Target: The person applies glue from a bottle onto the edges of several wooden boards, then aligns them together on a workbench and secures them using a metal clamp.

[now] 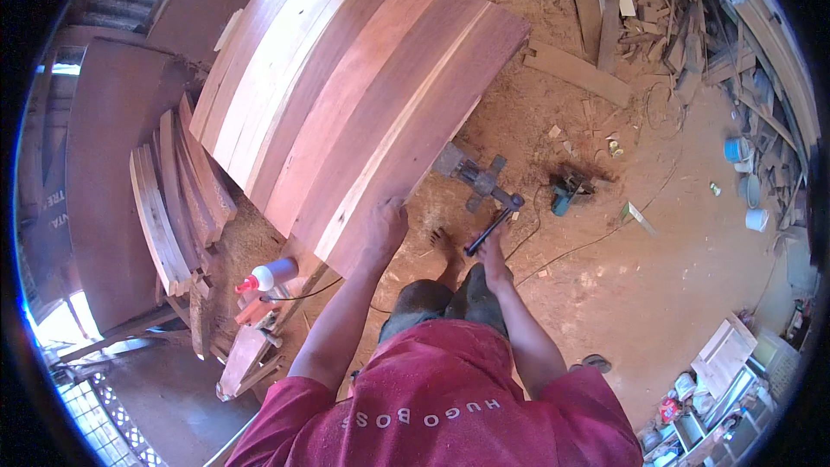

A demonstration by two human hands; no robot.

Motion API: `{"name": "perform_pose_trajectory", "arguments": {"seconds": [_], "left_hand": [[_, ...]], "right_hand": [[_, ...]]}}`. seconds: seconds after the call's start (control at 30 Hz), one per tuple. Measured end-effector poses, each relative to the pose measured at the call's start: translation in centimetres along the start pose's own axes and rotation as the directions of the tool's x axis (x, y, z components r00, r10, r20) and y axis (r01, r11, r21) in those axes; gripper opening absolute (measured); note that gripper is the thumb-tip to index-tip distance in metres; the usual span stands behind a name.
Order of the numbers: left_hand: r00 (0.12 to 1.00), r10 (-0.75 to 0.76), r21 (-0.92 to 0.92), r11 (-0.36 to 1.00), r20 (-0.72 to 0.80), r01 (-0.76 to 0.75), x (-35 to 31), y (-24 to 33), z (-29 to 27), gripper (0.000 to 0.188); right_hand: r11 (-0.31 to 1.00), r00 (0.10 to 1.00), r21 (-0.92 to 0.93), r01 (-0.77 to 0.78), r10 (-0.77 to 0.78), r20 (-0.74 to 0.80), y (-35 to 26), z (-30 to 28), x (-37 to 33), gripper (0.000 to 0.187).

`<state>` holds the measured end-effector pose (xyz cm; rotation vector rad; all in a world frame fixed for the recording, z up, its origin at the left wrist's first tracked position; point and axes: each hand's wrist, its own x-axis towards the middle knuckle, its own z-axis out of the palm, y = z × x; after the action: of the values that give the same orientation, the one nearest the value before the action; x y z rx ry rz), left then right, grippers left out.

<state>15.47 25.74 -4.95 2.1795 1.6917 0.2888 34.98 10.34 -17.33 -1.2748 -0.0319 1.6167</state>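
Observation:
A wide wooden panel (346, 95) of light and reddish boards lies at an angle in front of me. My left hand (386, 227) is closed at its near right edge, some fingers hidden. Beside that edge sits a grey metal bench vise (474, 175) with a long dark handle (489, 233). My right hand (494, 261) is wrapped around the handle near its lower end. Left of my left forearm, a white glue bottle (271, 274) with a red cap lies on its side, beside the panel's near corner.
Curved timber pieces (164, 207) lean at the left. A green power tool (566, 193) with a cord sits on the dusty floor (692, 251). Offcuts (679, 35) pile up at the far right, near blue and white buckets (740, 151). My bare foot (445, 242) is below the vise.

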Motion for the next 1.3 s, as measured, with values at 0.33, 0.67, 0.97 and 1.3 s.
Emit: {"name": "perform_pose_trajectory", "arguments": {"seconds": [0.33, 0.67, 0.97, 1.3], "left_hand": [[0.997, 0.075, 0.010, 0.997, 0.028, -0.075, 1.4, 1.7, -0.3, 0.013], [0.995, -0.035, -0.063, 0.997, 0.088, 0.041, -0.2, -0.1, -0.2, 0.025], [0.986, 0.144, 0.109, 0.982, 0.083, -0.153, -5.0, -4.5, -2.0, 0.060], [0.995, 0.062, 0.121, 0.990, 0.072, -0.070, -4.6, -4.0, -1.1, 0.058]], "right_hand": [[0.999, 0.999, 0.027, 0.033, -0.034, 0.033, -15.7, 6.9, -12.3, 0.072], [0.360, 0.669, -0.845, 0.396, -0.743, -0.004, -9.5, 6.7, -10.0, 0.025], [-0.330, 0.283, -0.764, 0.555, -0.788, 0.546, -14.7, 7.9, -7.5, 0.009], [0.706, 0.847, -0.653, 0.274, -0.498, -0.183, -26.7, 3.2, 1.2, 0.028]]}}
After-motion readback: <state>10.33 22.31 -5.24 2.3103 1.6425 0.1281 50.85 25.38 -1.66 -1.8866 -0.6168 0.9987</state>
